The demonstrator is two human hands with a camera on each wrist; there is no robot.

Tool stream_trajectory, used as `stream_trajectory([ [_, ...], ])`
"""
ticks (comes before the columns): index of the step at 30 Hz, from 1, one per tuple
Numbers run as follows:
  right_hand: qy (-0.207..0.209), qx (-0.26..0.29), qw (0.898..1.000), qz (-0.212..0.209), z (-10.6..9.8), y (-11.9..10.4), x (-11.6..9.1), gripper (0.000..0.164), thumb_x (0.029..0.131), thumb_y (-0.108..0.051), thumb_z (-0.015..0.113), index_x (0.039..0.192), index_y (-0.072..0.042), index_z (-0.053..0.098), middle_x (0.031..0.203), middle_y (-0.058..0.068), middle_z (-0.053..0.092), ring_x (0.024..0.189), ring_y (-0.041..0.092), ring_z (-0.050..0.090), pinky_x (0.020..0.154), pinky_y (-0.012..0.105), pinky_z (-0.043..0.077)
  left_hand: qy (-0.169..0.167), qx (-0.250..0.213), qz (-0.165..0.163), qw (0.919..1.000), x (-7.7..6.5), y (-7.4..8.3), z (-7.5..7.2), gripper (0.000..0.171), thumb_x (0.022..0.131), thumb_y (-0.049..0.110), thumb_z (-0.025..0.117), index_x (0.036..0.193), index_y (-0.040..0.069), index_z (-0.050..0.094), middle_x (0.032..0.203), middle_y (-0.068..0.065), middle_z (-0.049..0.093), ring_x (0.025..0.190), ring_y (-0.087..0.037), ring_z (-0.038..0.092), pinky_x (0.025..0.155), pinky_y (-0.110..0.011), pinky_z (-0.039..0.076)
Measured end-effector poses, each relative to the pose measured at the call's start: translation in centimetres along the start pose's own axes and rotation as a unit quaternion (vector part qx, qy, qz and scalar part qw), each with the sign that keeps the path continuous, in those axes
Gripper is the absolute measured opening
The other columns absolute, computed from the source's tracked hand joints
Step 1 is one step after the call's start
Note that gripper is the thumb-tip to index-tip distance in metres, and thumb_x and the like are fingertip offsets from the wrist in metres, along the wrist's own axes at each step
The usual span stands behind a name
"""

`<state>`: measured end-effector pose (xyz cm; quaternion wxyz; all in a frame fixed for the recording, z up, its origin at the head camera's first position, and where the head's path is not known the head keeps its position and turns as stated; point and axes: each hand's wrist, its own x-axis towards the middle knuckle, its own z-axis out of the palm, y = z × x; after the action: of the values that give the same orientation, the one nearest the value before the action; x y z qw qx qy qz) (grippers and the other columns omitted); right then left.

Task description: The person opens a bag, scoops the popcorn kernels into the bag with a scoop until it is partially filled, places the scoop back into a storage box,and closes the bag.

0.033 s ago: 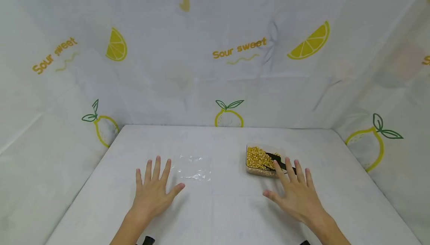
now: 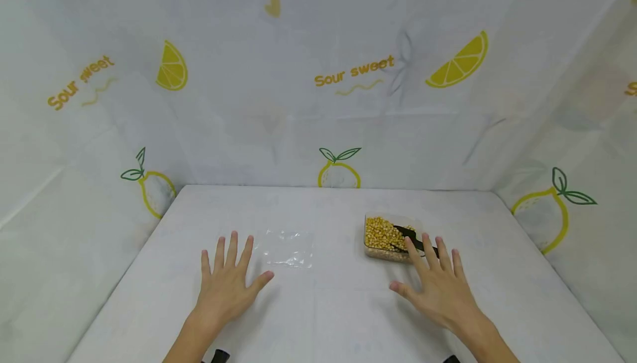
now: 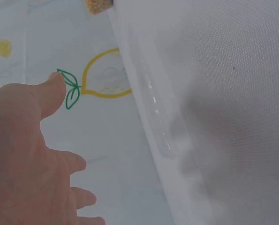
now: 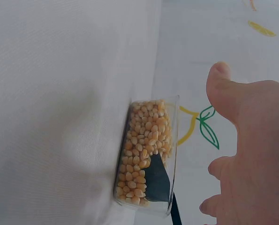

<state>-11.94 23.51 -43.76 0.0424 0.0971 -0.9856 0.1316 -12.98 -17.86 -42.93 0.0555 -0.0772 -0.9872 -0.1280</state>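
- Right hand [image 2: 438, 292]: just on the near side of the clear box [image 2: 385, 255], slightly to its right; fingers and thumb spread wide, holding nothing, apart from the box in the right wrist view.
- Left hand [image 2: 226, 286]: well left of the box and nearer; fingers splayed, grasping nothing.
- Clear plastic bag [image 2: 287, 249]: flat on the desk [image 2: 318, 319], left of the box, between it and the left hand.
- Yellow corn kernels [image 2: 382, 232]: inside the box, heaped.
- Black scoop [image 4: 157, 180]: in the box on the kernels, handle over its right side.
- Lemon-patterned cloth [image 2: 269, 130]: behind the box.
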Motion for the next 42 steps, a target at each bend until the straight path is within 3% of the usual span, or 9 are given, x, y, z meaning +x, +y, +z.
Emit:
stream_trajectory([
  [9, 0.004, -0.002, 1.000, 0.000, 0.0, 0.0, 0.0, 0.096, 0.094, -0.067, 0.056, 0.162, -0.010, 0.021, 0.165, 0.030, 0.009, 0.151, 0.050, -0.005, 0.115, 0.060, -0.017, -0.004, -0.003, 0.002, 1.0000, 0.3, 0.1, 0.2, 0.088, 0.097, 0.067, 0.050, 0.161, 0.012, 0.026, 0.167, -0.022, 0.009, 0.152, -0.048, 0.004, 0.114, -0.070, -0.004],
  [22, 0.011, -0.011, 1.000, -0.005, 0.3, -0.8, -0.1, 0.095, 0.092, -0.068, 0.057, 0.161, -0.010, 0.026, 0.165, 0.029, 0.012, 0.151, 0.050, 0.002, 0.116, 0.067, 0.000, -0.002, -0.013, 0.014, 0.9998, 0.7, 1.0, 0.9, 0.083, 0.099, 0.061, 0.052, 0.161, 0.010, 0.028, 0.166, -0.023, 0.013, 0.151, -0.049, 0.008, 0.114, -0.071, 0.000],
  [33, 0.022, 0.006, 1.000, -0.021, 0.0, -2.2, 0.6, 0.092, 0.094, -0.065, 0.058, 0.160, -0.008, 0.030, 0.165, 0.029, 0.013, 0.152, 0.048, 0.004, 0.119, 0.059, -0.008, 0.012, -0.016, 0.020, 0.9996, 1.6, 2.0, 1.3, 0.082, 0.100, 0.061, 0.049, 0.161, 0.010, 0.029, 0.165, -0.025, 0.019, 0.151, -0.049, 0.012, 0.115, -0.069, 0.006],
  [42, 0.018, 0.009, 0.999, -0.025, -0.1, -2.8, 1.0, 0.090, 0.095, -0.064, 0.058, 0.160, -0.008, 0.030, 0.164, 0.029, 0.016, 0.152, 0.048, 0.005, 0.120, 0.059, -0.003, 0.010, -0.019, 0.027, 0.9994, 2.6, 2.7, 1.6, 0.081, 0.101, 0.059, 0.050, 0.160, 0.007, 0.030, 0.163, -0.027, 0.021, 0.151, -0.049, 0.014, 0.116, -0.068, 0.009],
])
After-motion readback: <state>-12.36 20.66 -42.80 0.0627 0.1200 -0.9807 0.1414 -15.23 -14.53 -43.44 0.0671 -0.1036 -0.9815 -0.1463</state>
